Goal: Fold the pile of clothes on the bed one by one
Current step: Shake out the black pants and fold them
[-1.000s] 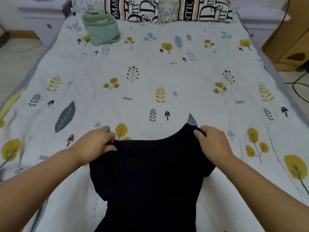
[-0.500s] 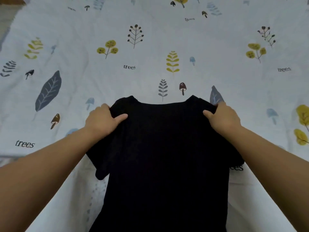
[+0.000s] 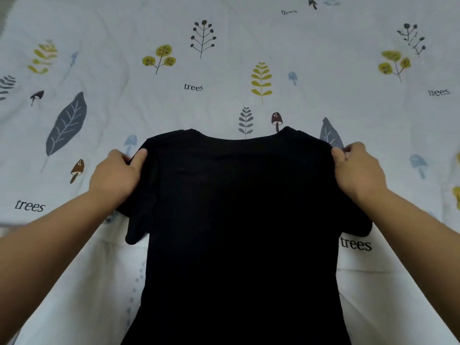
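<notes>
The bed [image 3: 224, 78] carries the black T-shirt [image 3: 239, 220] spread flat, collar away from the person; it looks light, soft and limp, best held at the shoulders; there the left hand [image 3: 117, 175] and right hand [image 3: 358, 170] each pinch a shoulder edge.

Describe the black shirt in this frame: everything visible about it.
The black shirt is a plain short-sleeved top of soft, dark fabric, with no visible print. It lies spread over the bedsheet, neckline away from the camera, body running off the bottom edge so the hem is out of view. The left hand pinches one shoulder, the right hand the other, stretching it wide. Both short sleeves droop below the hands, the left one curling at its end.
</notes>
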A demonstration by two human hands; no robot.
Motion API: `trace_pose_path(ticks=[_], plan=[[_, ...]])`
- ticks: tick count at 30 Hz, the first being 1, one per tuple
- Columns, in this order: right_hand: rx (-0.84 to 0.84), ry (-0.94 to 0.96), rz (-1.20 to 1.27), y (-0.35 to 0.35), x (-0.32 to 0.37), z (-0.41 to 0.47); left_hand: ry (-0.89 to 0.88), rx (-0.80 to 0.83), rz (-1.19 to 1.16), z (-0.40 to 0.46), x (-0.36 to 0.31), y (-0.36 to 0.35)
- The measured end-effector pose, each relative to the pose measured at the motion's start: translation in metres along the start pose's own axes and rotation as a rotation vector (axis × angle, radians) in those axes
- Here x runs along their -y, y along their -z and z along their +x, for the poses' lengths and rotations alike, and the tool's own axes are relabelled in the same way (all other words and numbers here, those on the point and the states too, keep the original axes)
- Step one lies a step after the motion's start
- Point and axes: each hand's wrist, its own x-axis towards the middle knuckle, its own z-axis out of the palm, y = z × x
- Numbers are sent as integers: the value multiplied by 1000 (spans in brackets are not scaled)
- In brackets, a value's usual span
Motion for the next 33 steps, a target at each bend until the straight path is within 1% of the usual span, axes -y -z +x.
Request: trace_pose_path(ticks=[2,4,5,6,8,9,11,13,14,16,18,19,20,22,25,27,28,29,32,33], plan=[[44,-13,-25,7,-12,-8,32,84,-36,-11,9,9],[125,-33,-1,13,-20,-16,65,246,-128,-20,17,17],[177,-60,65,16,-23,-19,90,340,-210,-22,20,21],[244,-115,192,20,-25,-20,133,418,-311,-24,23,25],[355,-243,459,29,-24,-23,212,494,-472,-23,26,34],[364,-265,532,31,-25,-24,222,485,-515,-22,27,38],[302,-247,570,34,-25,-25,234,382,-556,-19,28,41],[237,-228,548,35,-25,-29,242,286,-499,-18,32,43],[234,-238,546,35,-26,-31,250,271,-474,-17,36,44],[272,-304,537,36,-30,-33,298,315,-546,-15,39,42],[326,-357,505,41,-29,-32,375,352,-710,-14,37,44],[327,-359,484,44,-26,-30,402,367,-766,-14,34,45],[300,-344,458,48,-23,-27,410,380,-790,-16,29,46],[214,-262,380,55,-16,-25,345,359,-769,-26,10,49],[88,-56,194,58,7,-36,215,324,-730,-44,-25,46],[30,84,161,53,29,-52,154,351,-748,-58,-48,38],[46,151,188,48,38,-60,131,374,-733,-65,-58,33],[124,196,245,42,45,-66,109,419,-701,-71,-66,29],[579,205,413,33,58,-85,65,640,-577,-86,-78,19],[632,224,427,31,57,-86,42,655,-551,-86,-79,17]])
